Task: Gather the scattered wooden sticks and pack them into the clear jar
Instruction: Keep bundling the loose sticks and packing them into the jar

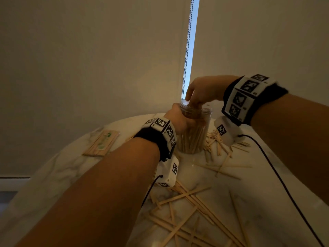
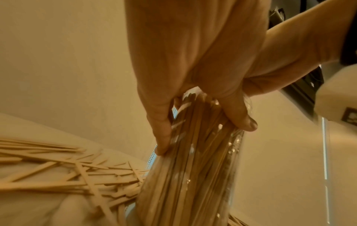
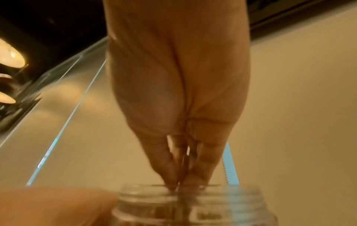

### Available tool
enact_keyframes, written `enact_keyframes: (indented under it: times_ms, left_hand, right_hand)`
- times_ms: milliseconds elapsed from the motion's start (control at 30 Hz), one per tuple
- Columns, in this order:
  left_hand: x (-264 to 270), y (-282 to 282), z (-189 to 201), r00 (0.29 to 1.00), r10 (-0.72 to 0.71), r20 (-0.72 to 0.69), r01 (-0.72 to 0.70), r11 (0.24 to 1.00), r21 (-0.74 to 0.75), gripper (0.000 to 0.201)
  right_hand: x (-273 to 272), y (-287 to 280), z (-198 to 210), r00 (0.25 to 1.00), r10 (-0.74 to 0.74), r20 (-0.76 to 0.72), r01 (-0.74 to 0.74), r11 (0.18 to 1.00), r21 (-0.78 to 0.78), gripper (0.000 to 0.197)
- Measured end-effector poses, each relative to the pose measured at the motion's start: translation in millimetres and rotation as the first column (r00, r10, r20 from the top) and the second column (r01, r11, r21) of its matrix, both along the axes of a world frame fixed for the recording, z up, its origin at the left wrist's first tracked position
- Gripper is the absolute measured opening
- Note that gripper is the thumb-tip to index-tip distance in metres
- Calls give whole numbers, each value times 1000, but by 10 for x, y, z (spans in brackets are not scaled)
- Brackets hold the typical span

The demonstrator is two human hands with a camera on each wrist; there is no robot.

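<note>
A clear jar packed with upright wooden sticks stands on the marble table. My left hand grips it from the left, just under the neck; in the left wrist view the thumb and fingers wrap the jar. My right hand hovers over the mouth with bunched fingertips dipping inside the threaded rim. Blur hides whether they pinch a stick. Loose sticks lie scattered in front of the jar, and more loose sticks lie to its right.
A wrapped packet of sticks lies at the table's far left. Behind the jar hang a blind and its bead chain. Black cables run from the wrist cameras across the table's right side. More sticks pile up beside the jar's base.
</note>
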State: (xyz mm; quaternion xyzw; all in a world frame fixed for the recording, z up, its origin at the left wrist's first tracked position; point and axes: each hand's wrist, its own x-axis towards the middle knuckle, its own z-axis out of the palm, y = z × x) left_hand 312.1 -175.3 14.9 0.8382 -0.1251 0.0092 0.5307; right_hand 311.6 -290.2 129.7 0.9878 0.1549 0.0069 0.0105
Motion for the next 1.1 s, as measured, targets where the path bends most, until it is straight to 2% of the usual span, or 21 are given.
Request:
enact_keyframes:
  times_ms: [67,100,167,233,267,333,433,467,500,567,633,700,767,833,867,933,1000,1067,1100]
  left_hand:
    - [22,7,-22,1000,0,-16,0,1000,-14,98]
    - [-36,10,17,1000,-4,-19,4,1000,-10,89]
    - [-177,10,101,1000,-13,-5,13,1000,23,58]
    - [-289,28,165,1000,-10,-21,12,998,54,32]
    - [-364,39,206,998,-6,-57,10,997,72,29]
    - [-470,73,255,994,15,-109,6,982,187,40]
    - [-671,205,312,989,88,-116,-22,877,481,82]
    - [-744,257,321,988,99,-121,-16,834,552,85]
    - [-835,320,328,988,96,-120,-3,795,607,79]
    - [-1029,476,307,987,95,-130,29,692,721,65]
    - [-1262,658,269,980,118,-161,71,549,833,63]
    - [-1495,830,216,968,164,-190,93,468,879,56]
    - [-1752,960,169,950,207,-233,104,492,864,54]
    - [-2027,993,83,919,226,-322,144,568,810,77]
    - [-2141,981,27,914,212,-346,175,565,806,89]
    - [-2328,902,-105,941,155,-300,190,493,849,97]
    - [-2455,785,-173,965,84,-250,173,511,842,86]
    - [-2519,682,-196,976,29,-217,167,539,826,66]
    - [-2552,629,-187,979,12,-201,163,541,825,57]
  right_hand:
    - [2,-51,-3,999,-1,47,-4,996,89,15]
    - [-21,-68,-35,999,-5,54,-1,994,106,14]
    - [-74,-91,-111,997,-6,73,-4,991,133,15]
    - [-161,-146,-102,998,-25,51,8,953,302,15]
    - [-227,-181,-85,999,-27,44,7,917,398,15]
    - [-417,-260,-37,990,-46,137,-29,867,498,14]
    - [-857,-359,-68,958,-84,273,-78,843,533,16]
    - [-1018,-393,-120,965,-92,246,-53,849,526,18]
    - [-1177,-433,-194,981,-99,169,3,871,492,22]
    - [-1462,-517,-407,983,-136,-121,169,928,333,33]
    - [-1719,-589,-651,887,-230,-401,300,946,120,52]
    - [-1946,-631,-839,824,-308,-477,312,947,-73,65]
    - [-2097,-622,-996,814,-319,-485,276,948,-160,72]
    - [-2192,-549,-1100,821,-272,-502,274,959,-72,92]
    - [-2237,-486,-1125,830,-229,-509,254,967,-20,98]
    - [-2294,-352,-1174,860,-109,-499,142,989,29,97]
    - [-2370,-188,-1240,879,3,-477,24,998,51,91]
    - [-2433,-59,-1315,894,70,-443,-37,996,83,90]
    - [-2464,-2,-1334,900,90,-426,-57,994,91,80]
